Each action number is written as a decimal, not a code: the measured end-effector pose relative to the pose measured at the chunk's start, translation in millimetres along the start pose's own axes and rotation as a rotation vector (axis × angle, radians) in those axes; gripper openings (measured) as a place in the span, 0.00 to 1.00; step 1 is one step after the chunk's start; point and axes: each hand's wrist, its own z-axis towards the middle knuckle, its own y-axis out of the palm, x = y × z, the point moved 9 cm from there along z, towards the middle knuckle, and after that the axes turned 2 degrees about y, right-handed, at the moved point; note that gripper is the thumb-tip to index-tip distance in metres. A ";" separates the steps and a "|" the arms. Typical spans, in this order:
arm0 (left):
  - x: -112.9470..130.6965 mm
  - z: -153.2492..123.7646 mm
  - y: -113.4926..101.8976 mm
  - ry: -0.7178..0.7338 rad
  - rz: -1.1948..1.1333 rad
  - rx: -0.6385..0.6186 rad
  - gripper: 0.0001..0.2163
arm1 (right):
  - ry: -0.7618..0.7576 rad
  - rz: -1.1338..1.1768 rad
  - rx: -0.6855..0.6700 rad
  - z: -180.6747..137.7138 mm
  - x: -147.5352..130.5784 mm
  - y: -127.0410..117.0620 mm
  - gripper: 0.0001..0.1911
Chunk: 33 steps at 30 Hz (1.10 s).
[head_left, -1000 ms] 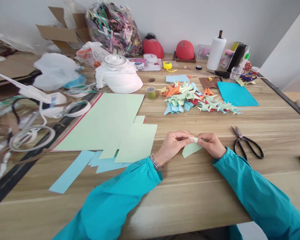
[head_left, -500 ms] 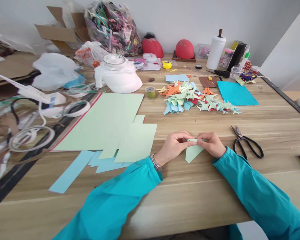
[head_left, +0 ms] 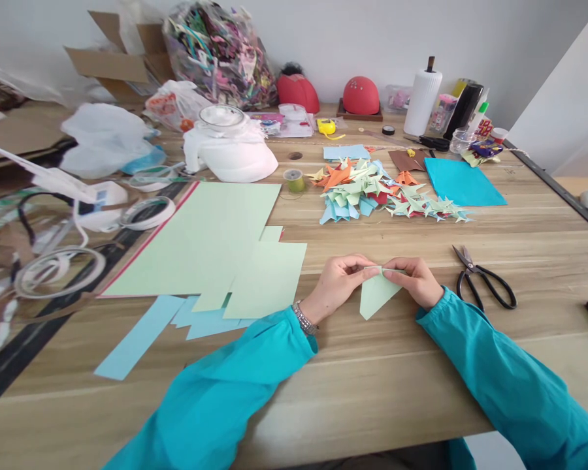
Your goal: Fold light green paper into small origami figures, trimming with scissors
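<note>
Between my hands is a folded piece of pale green paper, its pointed lower end hanging toward me. My left hand pinches its upper left edge between thumb and fingers. At the upper right edge, my right hand pinches the same paper, the two thumbs almost meeting. Black-handled scissors lie just right of my right hand with their blades slightly apart. Beyond my hands sits a pile of folded paper figures in green, blue, orange and red. Left of my left hand are flat pale green sheets.
Light blue paper strips stick out below the green sheets. A bright blue square lies at the back right, a thread spool left of the pile. Tape rolls and cords clutter the left side. A white bottle stands by the wall.
The thumbs have shifted along the top edge of the folded green paper, and more of its face shows. Both hands keep hold of it in nearly the same place.
</note>
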 end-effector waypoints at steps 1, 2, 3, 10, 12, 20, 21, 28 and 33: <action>-0.7 -0.1 -0.2 -0.008 -0.004 0.003 0.09 | -0.006 -0.002 -0.004 -0.1 -0.4 0.8 0.17; -1.6 -0.1 -0.6 -0.017 -0.007 0.007 0.09 | -0.012 -0.006 -0.008 -0.1 -0.8 1.4 0.17; -2.5 -0.2 -1.2 -0.027 -0.008 0.013 0.09 | -0.019 -0.012 -0.010 -0.2 -1.2 1.8 0.17; -6.7 -0.5 -5.1 -0.082 -0.005 0.075 0.11 | -0.073 -0.041 -0.035 -0.4 -6.5 5.5 0.16; -6.0 -0.5 -4.9 -0.080 -0.009 0.082 0.10 | -0.084 -0.061 -0.029 -0.4 -8.0 5.9 0.16; -8.2 -1.2 -4.6 -0.094 -0.039 0.085 0.11 | -0.111 -0.109 -0.010 0.3 -9.9 5.6 0.17; -8.3 -1.2 -4.4 -0.095 -0.039 0.080 0.11 | -0.111 -0.108 -0.007 0.2 -9.9 5.2 0.17; -6.8 -0.3 -2.7 -0.089 0.026 0.059 0.11 | -0.096 -0.105 -0.005 -0.2 -9.9 5.3 0.18; -5.5 -0.3 -2.6 -0.075 0.054 0.077 0.11 | -0.083 -0.132 0.006 -0.1 -8.7 5.2 0.18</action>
